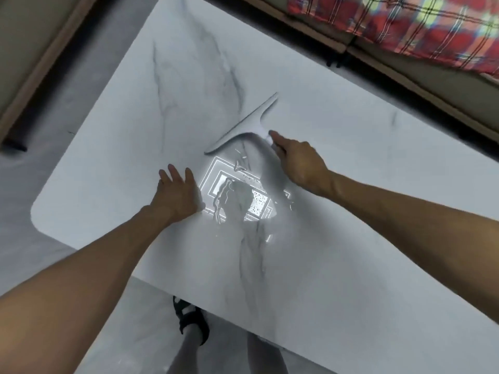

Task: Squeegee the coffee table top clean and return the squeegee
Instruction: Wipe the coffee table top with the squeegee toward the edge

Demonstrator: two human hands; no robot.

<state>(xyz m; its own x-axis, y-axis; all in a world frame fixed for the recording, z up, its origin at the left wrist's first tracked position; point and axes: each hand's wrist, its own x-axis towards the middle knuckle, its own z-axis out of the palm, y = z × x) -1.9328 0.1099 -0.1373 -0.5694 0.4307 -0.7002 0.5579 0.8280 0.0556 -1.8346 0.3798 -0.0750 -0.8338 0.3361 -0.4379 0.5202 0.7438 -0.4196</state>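
A pale grey T-shaped squeegee (pixel 244 125) lies with its blade on the white marble-patterned coffee table top (pixel 351 238), near the middle. My right hand (pixel 299 163) is closed around its handle, the index finger stretched along it. A puddle of water (pixel 237 198) shines just below the blade, reflecting a ceiling light. My left hand (pixel 176 194) rests flat on the table to the left of the puddle, fingers apart, holding nothing.
A sofa frame with a red plaid blanket (pixel 405 25) runs along the far right edge of the table. Another beige seat (pixel 27 49) stands at the far left. My sandalled foot (pixel 191 319) is on the grey floor by the near table edge.
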